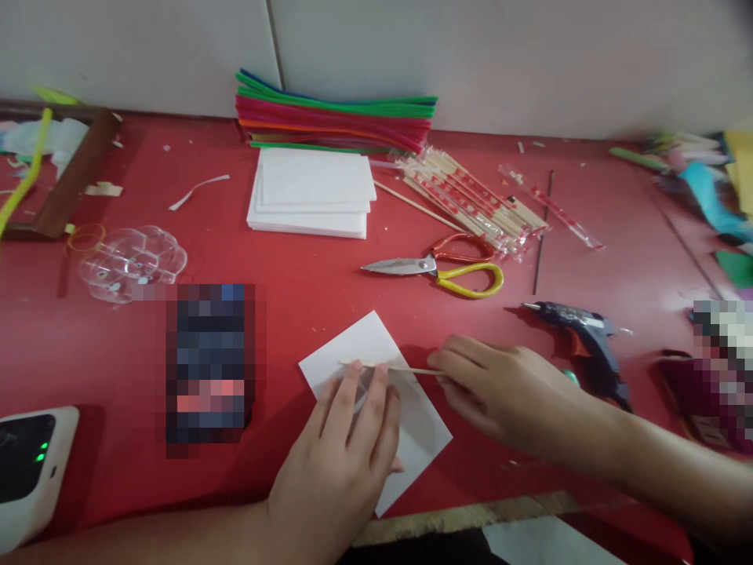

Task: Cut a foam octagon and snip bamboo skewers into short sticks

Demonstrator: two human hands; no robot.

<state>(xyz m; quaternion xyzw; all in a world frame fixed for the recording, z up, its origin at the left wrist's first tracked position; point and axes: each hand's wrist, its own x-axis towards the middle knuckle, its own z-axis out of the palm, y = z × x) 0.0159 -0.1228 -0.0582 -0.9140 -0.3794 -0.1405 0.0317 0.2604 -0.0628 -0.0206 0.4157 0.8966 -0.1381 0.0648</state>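
Observation:
A white paper sheet (pixel 365 345) lies tilted on the red table (pixel 306 267) near its front edge. A thin wooden stick (pixel 405 369) lies across the sheet. My left hand (pixel 347 447) rests flat on the sheet, its fingertips pressing on the stick's left part. My right hand (pixel 500 388) pinches the stick's right end between its fingers. Part of the sheet is hidden under my left hand.
Scissors (pixel 441 271) with red and yellow handles lie behind the sheet. A blue glue gun (pixel 580 337) lies to the right. A stack of white sheets (pixel 311 192), coloured foam sheets (pixel 335 118) and wrapped sticks (pixel 471 200) sit at the back. A clear plastic dish (pixel 132 263) is at left.

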